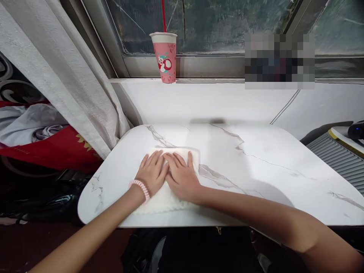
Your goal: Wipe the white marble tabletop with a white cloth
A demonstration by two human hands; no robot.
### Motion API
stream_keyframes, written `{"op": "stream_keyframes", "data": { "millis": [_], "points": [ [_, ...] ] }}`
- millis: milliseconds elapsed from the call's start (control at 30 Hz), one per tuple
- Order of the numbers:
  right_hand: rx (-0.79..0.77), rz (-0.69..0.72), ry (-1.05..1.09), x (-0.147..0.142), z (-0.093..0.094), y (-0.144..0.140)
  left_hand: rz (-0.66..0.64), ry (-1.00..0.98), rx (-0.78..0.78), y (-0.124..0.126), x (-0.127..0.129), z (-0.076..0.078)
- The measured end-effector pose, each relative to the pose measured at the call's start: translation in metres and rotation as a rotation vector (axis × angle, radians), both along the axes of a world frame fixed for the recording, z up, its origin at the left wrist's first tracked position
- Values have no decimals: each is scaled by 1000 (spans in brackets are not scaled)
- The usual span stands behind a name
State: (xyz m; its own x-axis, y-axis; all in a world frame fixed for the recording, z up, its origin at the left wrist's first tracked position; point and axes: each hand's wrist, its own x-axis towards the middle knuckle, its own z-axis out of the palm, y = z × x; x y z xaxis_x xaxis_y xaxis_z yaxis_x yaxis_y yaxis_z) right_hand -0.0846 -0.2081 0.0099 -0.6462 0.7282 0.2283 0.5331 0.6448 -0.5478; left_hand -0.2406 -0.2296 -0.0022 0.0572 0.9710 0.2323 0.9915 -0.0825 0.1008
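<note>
A folded white cloth (pixel 166 199) lies on the left part of a white marble-patterned table (pixel 256 178). My left hand (pixel 152 172), with a pink coil band on its wrist, lies flat on the cloth's left half, fingers spread. My right hand (pixel 182 174) presses flat on the cloth right beside it, the two hands touching at the fingers. Neither hand grips anything; both palms rest on the cloth.
A pink paper cup (pixel 165 57) stands on the window sill behind the table. A grey curtain (pixel 65 76) hangs at the left, with red and grey fabric (pixel 42 140) below it. A ribbed grey object (pixel 338 159) sits at the right edge.
</note>
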Motion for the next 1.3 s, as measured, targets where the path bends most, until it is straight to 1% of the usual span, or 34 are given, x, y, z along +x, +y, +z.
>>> {"op": "stream_keyframes", "data": {
  "millis": [100, 200, 300, 400, 500, 667, 933, 1033, 1167, 1300],
  "points": [
    [35, -36, -1, -16, -4, 36, 16, -14, -28, 41, -10, 5],
    [93, -102, -20, -33, -9, 71, -23, -30, -55, 84, -23, 10],
    [117, -191, -68, -49, -11, 101, -58, -71, -53, 123, -37, 12],
    [129, -243, -105, -64, -11, 127, -54, -122, -24, 153, -50, 11],
    [153, -240, -104, -76, -11, 148, -18, -146, 8, 173, -61, 8],
    [192, -226, -66, -94, -12, 169, -14, -139, 12, 189, -81, 5],
    [197, -232, -54, -131, -10, 178, -46, -109, 26, 203, -124, 2],
    [212, -233, -21, -148, -12, 179, -59, -98, 30, 202, -142, 1],
    [225, -214, -1, -169, -16, 176, -53, -84, 34, 194, -166, 0],
    [225, -180, -5, -182, -16, 168, -37, -69, 27, 182, -182, -1]
  ]
}}
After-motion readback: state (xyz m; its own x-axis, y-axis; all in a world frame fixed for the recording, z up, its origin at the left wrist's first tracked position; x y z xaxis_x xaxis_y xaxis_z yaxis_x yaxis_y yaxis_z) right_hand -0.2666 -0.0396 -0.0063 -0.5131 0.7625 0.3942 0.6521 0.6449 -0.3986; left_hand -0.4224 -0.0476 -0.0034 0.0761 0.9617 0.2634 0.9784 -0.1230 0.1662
